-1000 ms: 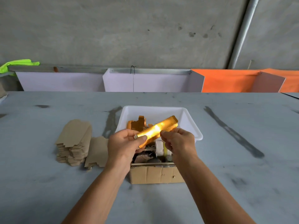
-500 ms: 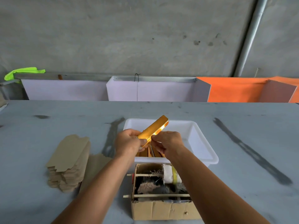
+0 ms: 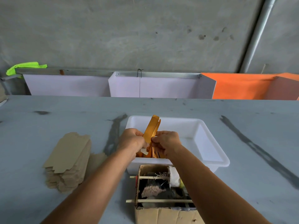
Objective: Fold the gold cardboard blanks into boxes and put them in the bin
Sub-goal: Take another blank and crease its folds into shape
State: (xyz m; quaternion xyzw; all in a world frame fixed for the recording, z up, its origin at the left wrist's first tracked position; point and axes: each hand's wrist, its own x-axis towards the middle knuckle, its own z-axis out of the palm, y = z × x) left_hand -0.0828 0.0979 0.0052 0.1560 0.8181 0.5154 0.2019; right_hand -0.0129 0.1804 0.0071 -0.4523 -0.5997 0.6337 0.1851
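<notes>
Blank stack (image 3: 68, 160) left of bin (image 3: 208, 138)

Gold box (image 3: 152, 129) in my grip: long, narrow, shiny, partly folded, tilted steeply, far end up toward 12 o'clock, near end pinched between left hand (image 3: 133, 139) and right hand (image 3: 166, 143). Held over near-left corner of white bin (image 3: 208, 143). More gold boxes (image 3: 149, 153) lie inside bin beneath. Stack of flat blanks (image 3: 69, 160), brown side up, on bench at 9 o'clock of bin.

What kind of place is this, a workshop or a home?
Probably a small packing workshop: a bare concrete wall, a stained grey worktable, and a stack of flat cardboard blanks beside a white bin.
</notes>
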